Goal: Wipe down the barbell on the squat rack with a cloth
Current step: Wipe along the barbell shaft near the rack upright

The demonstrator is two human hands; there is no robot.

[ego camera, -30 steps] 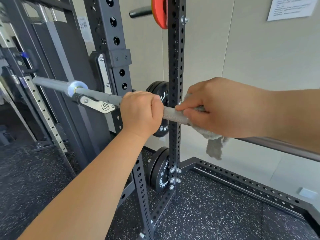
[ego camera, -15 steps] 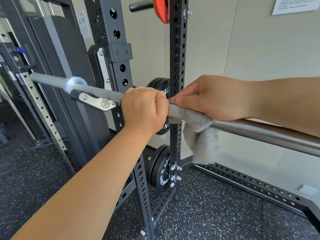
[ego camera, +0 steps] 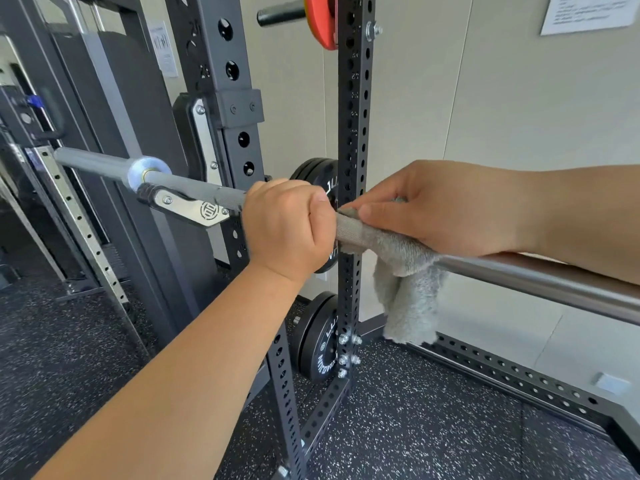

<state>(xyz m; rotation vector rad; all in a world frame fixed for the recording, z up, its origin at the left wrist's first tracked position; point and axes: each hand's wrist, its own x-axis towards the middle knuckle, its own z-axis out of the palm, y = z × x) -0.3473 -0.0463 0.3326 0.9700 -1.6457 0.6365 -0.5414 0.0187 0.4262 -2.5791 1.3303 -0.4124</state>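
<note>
A steel barbell [ego camera: 540, 280] lies across the black squat rack [ego camera: 353, 140], resting in a J-hook [ego camera: 194, 209] at the left. My left hand [ego camera: 287, 230] is closed around the bar just right of the hook. My right hand [ego camera: 446, 209] presses a grey cloth [ego camera: 405, 285] over the bar right beside the left hand. The cloth is draped across the knurled part, and its loose end hangs below the bar. The bar's sleeve [ego camera: 93, 162] sticks out to the left.
Black weight plates [ego camera: 318, 337] hang on pegs behind the rear upright, and a red plate [ego camera: 320, 20] sits higher up. The rack's perforated base beam [ego camera: 519, 375] runs along the speckled rubber floor by the beige wall. More grey gym equipment [ego camera: 41, 168] stands at the left.
My right hand has opened its grip and laid the cloth over the bar, so more cloth hangs below. It sits closer to the left hand. The left hand has kept its hold.
</note>
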